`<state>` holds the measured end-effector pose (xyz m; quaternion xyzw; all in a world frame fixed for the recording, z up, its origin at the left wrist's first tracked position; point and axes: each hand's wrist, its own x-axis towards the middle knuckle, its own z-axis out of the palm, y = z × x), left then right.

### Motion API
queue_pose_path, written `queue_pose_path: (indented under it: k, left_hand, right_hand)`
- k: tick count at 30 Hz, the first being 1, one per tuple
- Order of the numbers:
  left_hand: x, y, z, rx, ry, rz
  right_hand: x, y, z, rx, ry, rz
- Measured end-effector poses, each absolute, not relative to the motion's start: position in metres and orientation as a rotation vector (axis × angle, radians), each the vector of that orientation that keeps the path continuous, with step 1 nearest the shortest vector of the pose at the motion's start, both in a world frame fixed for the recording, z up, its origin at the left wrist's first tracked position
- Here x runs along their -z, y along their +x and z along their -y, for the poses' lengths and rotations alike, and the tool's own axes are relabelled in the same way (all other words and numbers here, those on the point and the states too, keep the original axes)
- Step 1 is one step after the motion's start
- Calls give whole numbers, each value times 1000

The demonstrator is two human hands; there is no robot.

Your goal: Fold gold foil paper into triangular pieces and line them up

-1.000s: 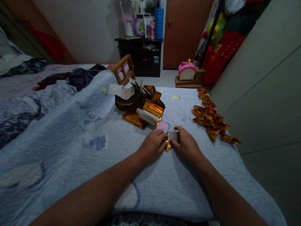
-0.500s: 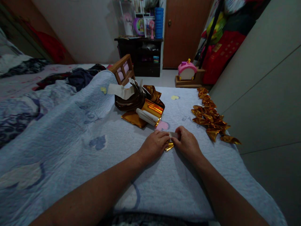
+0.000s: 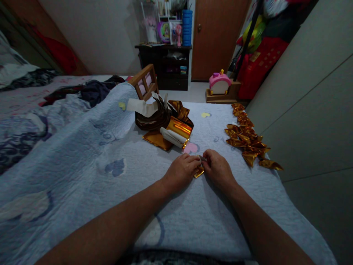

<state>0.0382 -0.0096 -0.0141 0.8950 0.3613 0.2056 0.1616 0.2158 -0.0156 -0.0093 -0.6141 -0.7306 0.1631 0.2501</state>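
Gold paper (image 3: pixel 199 172) is gripped by the left hand (image 3: pixel 182 168) and pinched by the right hand (image 3: pixel 218 167) over the quilt (image 3: pixel 193 217), between a paper stack (image 3: pixel 153 120) near the far edge and folded pieces (image 3: pixel 245 138) along the right edge.

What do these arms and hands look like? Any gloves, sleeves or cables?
They are a person's: no cables. The left hand and right hand wear no gloves, and the forearms show no sleeves or watch. It is too dim to rule out a ring. Dark patterned cloth, probably clothing, shows at the bottom edge.
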Motion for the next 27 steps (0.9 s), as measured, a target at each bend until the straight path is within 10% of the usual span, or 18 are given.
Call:
queue_pose_path:
  k: [27]
  left_hand:
    - [14,39,9,-492,2606,-1085]
  right_hand:
    - [13,216,16,-372,-1662,1980]
